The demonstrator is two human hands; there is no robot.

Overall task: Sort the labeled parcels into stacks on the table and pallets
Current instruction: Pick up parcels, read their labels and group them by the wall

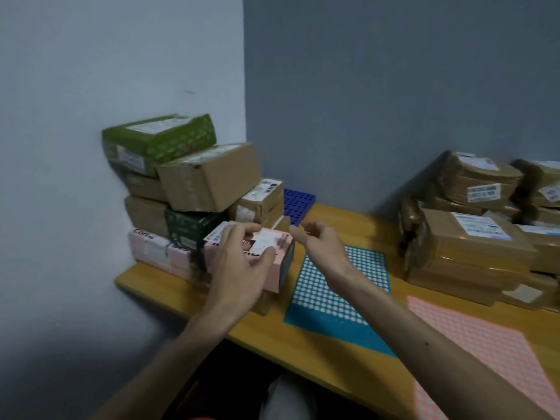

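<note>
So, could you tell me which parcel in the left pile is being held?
The front pink parcel beside the teal mat: only it has the left hand gripping its top.

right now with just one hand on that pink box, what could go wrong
1. Only the left hand grips the pink box; the right hand is open beside it. The box sits near the table edge and could slip off.
2. The pile behind is uneven: the big brown box lies tilted beside the green box, so a bump while lifting might topple them.
</note>
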